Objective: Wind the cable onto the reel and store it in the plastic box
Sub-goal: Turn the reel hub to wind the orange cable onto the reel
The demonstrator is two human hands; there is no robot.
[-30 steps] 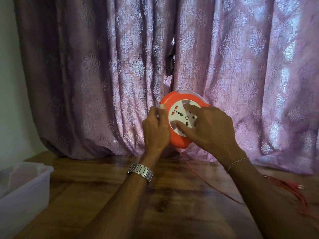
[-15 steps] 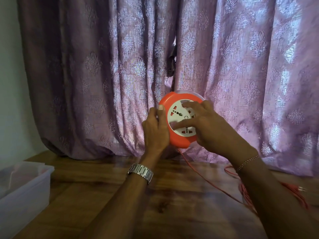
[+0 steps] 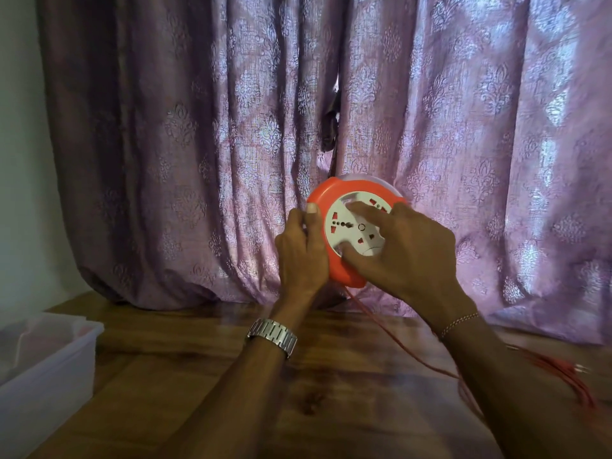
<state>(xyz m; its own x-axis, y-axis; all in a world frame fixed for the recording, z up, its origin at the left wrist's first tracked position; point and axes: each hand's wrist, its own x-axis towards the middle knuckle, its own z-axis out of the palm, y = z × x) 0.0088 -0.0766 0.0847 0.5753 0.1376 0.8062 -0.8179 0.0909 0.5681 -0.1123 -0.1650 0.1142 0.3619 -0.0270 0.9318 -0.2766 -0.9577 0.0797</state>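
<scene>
Since half a second ago my right hand (image 3: 410, 256) has swung round the white socket face, fingers spread flat on it, turning. Left hand (image 3: 303, 250) clamps the reel (image 3: 319, 200) rim at 9 o'clock. Cable (image 3: 390, 329) trails to 5 o'clock; much remains loose. Plastic box (image 3: 49, 372) waits at 8 o'clock.

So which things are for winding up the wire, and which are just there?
For the job: reel, red cable, plastic box, left hand gripping the reel's rim, right hand on its white face.

Just there: curtain, wooden table, wristwatch, bracelet.
</scene>
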